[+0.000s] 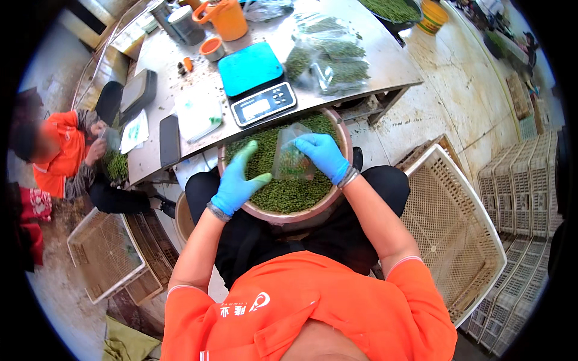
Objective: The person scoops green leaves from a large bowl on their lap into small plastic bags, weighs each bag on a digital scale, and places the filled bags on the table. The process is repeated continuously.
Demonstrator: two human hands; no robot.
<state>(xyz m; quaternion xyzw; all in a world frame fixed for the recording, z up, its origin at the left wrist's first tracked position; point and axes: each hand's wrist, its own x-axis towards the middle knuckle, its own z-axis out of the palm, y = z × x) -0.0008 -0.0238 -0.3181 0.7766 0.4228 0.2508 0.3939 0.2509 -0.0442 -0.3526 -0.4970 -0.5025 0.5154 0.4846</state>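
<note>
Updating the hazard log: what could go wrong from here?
The thin clear bag, pinched by the right hand, might slip into the basin below. The scale sits near the table edge, so a bump could shift or topple it.

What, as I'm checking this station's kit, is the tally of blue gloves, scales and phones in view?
Blue gloves: 2
Scale: 1
Phone: 1
Total: 4

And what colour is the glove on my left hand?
The left glove is light blue, with green-tinged fingers, best seen in the head view.
</note>
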